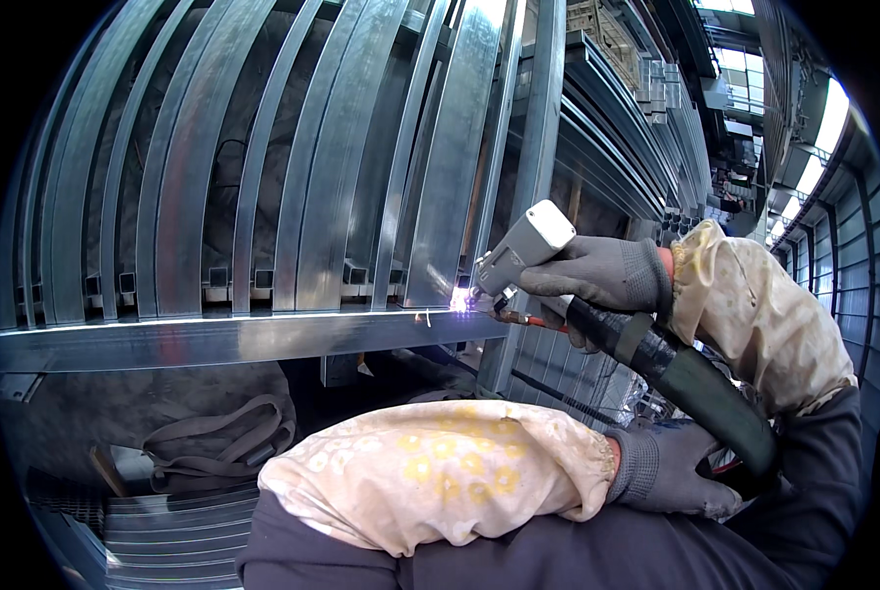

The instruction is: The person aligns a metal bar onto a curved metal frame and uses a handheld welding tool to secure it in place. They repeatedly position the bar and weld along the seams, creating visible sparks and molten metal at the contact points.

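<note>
Grey handheld welding torch [518,251] is sitting in the right hand [602,270], grey-gloved fingers wrapping it closed, its tip sparking against the galvanised steel frame rail [233,339]. Left hand [676,467], also gloved, is closing around the thick black hose [700,388] lower right.

Daylit from upper right, weld arc [459,303] glaring (tiny), fisheye-bent edges, black corners
</note>
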